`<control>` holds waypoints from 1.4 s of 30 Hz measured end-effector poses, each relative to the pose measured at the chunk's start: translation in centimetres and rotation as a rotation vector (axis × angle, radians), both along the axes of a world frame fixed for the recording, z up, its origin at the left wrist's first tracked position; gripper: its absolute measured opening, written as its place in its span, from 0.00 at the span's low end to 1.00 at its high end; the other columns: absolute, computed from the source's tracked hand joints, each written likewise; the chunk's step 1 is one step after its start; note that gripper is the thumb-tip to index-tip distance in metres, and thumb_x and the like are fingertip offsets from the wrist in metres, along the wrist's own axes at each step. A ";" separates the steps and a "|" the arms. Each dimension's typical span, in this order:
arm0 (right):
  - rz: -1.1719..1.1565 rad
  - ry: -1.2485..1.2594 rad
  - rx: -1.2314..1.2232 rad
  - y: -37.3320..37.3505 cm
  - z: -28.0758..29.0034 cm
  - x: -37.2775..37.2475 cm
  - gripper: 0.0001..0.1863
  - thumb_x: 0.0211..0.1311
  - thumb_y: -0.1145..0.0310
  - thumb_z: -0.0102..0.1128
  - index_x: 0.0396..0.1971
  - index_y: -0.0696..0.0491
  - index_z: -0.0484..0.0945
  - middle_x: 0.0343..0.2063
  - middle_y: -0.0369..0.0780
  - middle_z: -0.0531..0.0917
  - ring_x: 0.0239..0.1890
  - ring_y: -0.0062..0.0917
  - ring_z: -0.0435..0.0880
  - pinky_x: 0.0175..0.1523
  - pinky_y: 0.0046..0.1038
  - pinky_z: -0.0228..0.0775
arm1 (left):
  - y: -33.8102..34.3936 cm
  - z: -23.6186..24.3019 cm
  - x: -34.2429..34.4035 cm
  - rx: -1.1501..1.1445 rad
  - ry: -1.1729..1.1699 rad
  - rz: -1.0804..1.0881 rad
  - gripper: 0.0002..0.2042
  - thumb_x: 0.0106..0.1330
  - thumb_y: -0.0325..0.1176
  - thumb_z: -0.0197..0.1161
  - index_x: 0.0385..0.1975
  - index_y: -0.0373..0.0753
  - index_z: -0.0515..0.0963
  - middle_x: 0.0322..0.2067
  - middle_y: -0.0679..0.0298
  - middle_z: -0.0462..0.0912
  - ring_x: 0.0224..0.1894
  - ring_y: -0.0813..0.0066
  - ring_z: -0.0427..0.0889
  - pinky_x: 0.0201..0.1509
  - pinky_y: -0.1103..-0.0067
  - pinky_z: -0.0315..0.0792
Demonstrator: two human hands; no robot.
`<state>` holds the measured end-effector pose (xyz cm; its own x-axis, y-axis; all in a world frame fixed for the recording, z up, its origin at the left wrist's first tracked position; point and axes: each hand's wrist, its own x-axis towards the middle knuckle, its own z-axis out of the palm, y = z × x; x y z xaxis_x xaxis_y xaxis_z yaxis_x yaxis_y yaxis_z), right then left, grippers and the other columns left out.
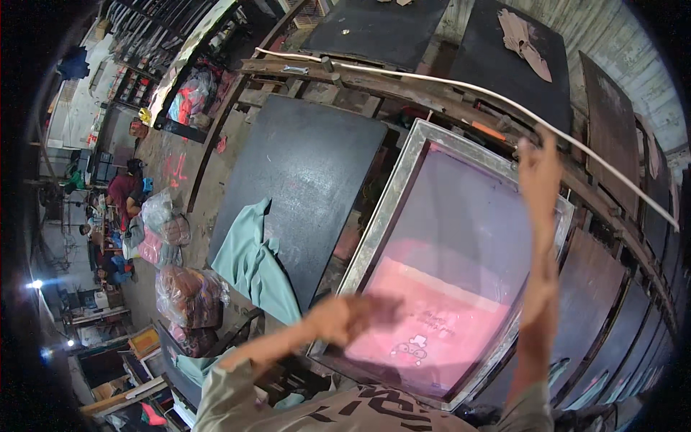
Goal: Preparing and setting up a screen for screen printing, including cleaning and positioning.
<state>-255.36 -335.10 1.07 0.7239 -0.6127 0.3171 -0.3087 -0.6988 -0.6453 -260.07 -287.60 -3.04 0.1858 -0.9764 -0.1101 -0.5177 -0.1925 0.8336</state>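
A screen-printing frame [381, 223] with a pale wooden or metal border lies tilted in front of me. Its mesh looks grey-violet in the far part and pink in the near part, where a line-drawn cartoon figure [412, 351] and small lettering show. My left hand [338, 319] is over the frame's near left edge, its fingers smeared by motion; whether it holds anything is unclear. Past the frame's far right corner, my right hand [538, 169] is raised near a long white cable [468, 86]. Its fingers look apart, with nothing visible between them.
Left of the frame, a black board [309, 158] carries a crumpled mint-green cloth [255, 252]. A wooden rail [389, 85] runs behind, with an orange strip [489, 131] on it. More dark boards [590, 302] line the right. Plastic-wrapped bundles [188, 291] and a person [126, 191] are further left.
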 end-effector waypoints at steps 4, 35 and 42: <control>0.299 0.109 0.106 12.2 -4.3 -7.0 0.10 0.67 0.63 0.69 0.41 0.53 0.83 0.20 0.41 0.81 0.23 0.36 0.82 0.32 0.39 0.73 | -6.6 -2.8 22.2 -0.140 -0.513 0.645 0.06 0.68 0.29 0.60 0.37 0.38 0.84 0.31 0.53 0.86 0.30 0.54 0.85 0.38 0.65 0.80; 0.201 -0.015 0.195 16.7 -12.0 -10.1 0.15 0.55 0.72 0.71 0.43 0.54 0.80 0.32 0.41 0.81 0.32 0.36 0.80 0.40 0.37 0.73 | -4.2 -9.9 80.2 1.051 -1.327 0.416 0.29 0.64 0.55 0.67 0.54 0.34 0.84 0.55 0.47 0.87 0.56 0.48 0.87 0.60 0.58 0.79; 0.202 -0.010 0.204 16.6 -11.9 -10.1 0.16 0.51 0.70 0.71 0.40 0.54 0.78 0.32 0.41 0.80 0.35 0.35 0.81 0.43 0.36 0.74 | -3.2 -9.6 82.4 0.886 -1.058 0.832 0.28 0.63 0.52 0.65 0.57 0.38 0.83 0.56 0.50 0.86 0.60 0.48 0.84 0.63 0.57 0.77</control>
<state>-265.41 -318.50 -10.79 0.8353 -0.5082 0.2099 -0.1693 -0.6008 -0.7813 -177.70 -290.83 -12.62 0.9612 -0.2728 -0.0412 -0.2707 -0.9035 -0.3324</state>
